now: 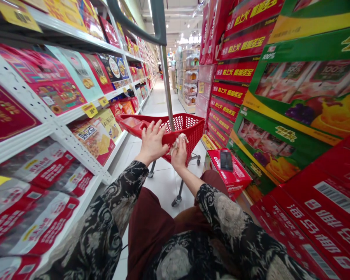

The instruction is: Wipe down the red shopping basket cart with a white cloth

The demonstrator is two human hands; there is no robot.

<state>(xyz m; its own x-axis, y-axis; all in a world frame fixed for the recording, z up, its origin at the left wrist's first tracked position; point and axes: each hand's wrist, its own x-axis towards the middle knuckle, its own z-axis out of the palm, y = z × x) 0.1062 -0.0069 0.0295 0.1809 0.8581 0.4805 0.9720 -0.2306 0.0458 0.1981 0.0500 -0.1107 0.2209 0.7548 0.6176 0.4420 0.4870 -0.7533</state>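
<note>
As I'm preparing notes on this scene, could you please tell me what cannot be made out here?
In the head view:
Crumpled wad: material and full shape, partly covered by the right grip.
Red basket trolley: its floor, hidden by the near wall.
Trolley handle: its top, cut off by the upper edge.
Red carton: part of its print, masked by pixelation.
Distant person: too small and blurred.

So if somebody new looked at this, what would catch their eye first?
Probably the bright red shopping cart in the middle, with the left hand spread at its near rim. Just beside it, the right hand pinches what looks like a crumpled pale cloth against the basket. Then the tall green boxes stacked on the right.
</note>
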